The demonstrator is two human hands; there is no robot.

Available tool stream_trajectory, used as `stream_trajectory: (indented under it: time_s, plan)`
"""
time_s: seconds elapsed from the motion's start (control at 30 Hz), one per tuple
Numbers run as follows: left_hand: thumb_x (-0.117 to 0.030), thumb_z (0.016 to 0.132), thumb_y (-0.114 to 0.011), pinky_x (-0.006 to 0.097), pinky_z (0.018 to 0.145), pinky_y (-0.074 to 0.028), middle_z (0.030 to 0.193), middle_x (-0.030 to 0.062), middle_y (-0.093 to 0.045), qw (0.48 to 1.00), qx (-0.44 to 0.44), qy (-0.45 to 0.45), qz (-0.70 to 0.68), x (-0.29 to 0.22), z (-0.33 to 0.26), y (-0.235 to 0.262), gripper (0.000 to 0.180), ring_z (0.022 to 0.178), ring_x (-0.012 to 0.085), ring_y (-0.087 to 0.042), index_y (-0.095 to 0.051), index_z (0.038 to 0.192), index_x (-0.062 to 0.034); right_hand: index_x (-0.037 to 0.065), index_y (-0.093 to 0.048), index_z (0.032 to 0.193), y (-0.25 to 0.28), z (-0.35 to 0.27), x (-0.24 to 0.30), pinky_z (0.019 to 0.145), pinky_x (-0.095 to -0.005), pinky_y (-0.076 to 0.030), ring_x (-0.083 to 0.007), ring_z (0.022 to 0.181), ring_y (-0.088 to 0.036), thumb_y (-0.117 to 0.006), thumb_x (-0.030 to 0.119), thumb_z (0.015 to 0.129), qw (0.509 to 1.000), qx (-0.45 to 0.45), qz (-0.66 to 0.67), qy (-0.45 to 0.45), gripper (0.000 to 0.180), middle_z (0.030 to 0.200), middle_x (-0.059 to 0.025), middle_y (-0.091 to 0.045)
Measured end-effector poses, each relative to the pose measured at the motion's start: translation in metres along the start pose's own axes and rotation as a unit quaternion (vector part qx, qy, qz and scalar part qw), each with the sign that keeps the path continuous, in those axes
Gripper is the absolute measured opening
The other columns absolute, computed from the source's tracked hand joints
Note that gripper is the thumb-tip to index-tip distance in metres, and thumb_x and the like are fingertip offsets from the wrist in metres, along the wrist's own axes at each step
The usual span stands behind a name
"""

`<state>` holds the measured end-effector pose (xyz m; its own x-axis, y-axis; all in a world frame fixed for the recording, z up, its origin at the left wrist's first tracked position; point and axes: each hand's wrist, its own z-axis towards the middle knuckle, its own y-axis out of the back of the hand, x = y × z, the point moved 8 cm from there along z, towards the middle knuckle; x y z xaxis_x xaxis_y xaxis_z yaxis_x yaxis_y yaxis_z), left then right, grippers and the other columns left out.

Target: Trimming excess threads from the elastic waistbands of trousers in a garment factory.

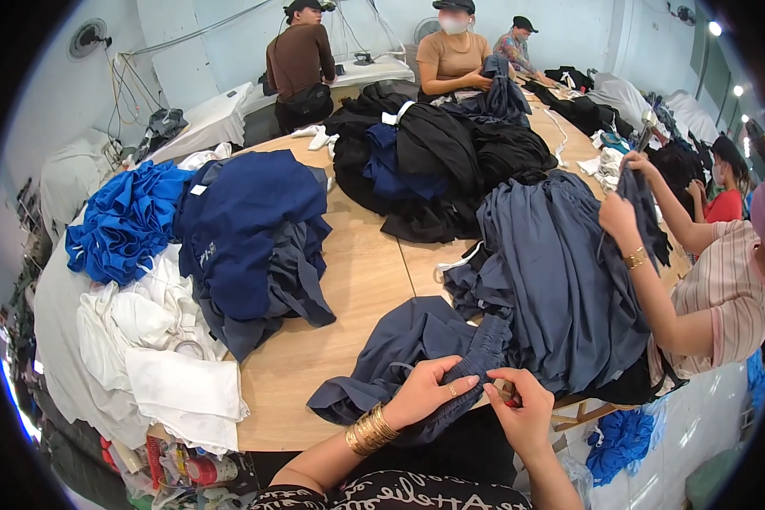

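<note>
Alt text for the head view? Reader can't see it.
A person's left hand grips a gray-blue garment by its gathered band, with the right hand close beside. On the wooden table are a bright blue heap, white heap, navy heap, black heap and gray-blue heap of fabric; a co-worker in a striped top handles dark cloth at right.

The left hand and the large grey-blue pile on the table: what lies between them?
In the head view, the gathered band of the held grey-blue garment lies between the left hand and the pile.
</note>
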<state>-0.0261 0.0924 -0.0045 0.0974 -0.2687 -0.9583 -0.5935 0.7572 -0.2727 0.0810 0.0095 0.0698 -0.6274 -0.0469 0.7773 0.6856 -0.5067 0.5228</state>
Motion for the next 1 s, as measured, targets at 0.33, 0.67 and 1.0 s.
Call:
stream_trajectory:
  time_s: [0.33, 0.67, 1.0]
  plan:
    - [-0.012, 0.09, -0.057, 0.019, 0.075, -0.046, 0.096, 0.001, -0.064, 0.995, 0.017, 0.042, -0.094, 0.005, 0.003, -0.003, 0.021, 0.083, 0.0029, -0.055, -0.06, 0.104, 0.0033, 0.007, -0.066, 0.091, -0.006, -0.005, 0.011, 0.046, -0.0261, -0.041, -0.0174, 0.05, -0.054, -0.068, -0.002, 0.068, 0.986, 0.005, -0.054, 0.161, 0.026, 0.064, -0.0045, -0.056]
    - [-0.013, 0.09, -0.057, 0.021, 0.076, -0.049, 0.097, 0.0029, -0.064, 0.973, 0.053, 0.115, -0.195, 0.017, 0.001, -0.007, 0.024, 0.084, 0.006, -0.06, -0.058, 0.107, 0.0037, 0.009, -0.064, 0.087, -0.008, -0.003, 0.007, 0.048, -0.0288, -0.042, -0.0202, 0.053, -0.055, -0.064, -0.006, 0.06, 0.981, 0.041, -0.039, 0.183, 0.031, 0.064, -0.0037, -0.056]
    - [-0.014, 0.089, -0.059, 0.019, 0.073, -0.047, 0.095, 0.0014, -0.064, 0.987, 0.029, 0.072, -0.143, 0.011, 0.0, -0.004, 0.023, 0.08, 0.0033, -0.057, -0.06, 0.104, 0.0033, 0.007, -0.056, 0.088, -0.017, -0.006, 0.001, 0.054, -0.0301, -0.047, -0.0239, 0.062, -0.061, -0.062, -0.008, 0.062, 0.986, 0.076, -0.037, 0.147, 0.03, 0.074, -0.0062, -0.06]
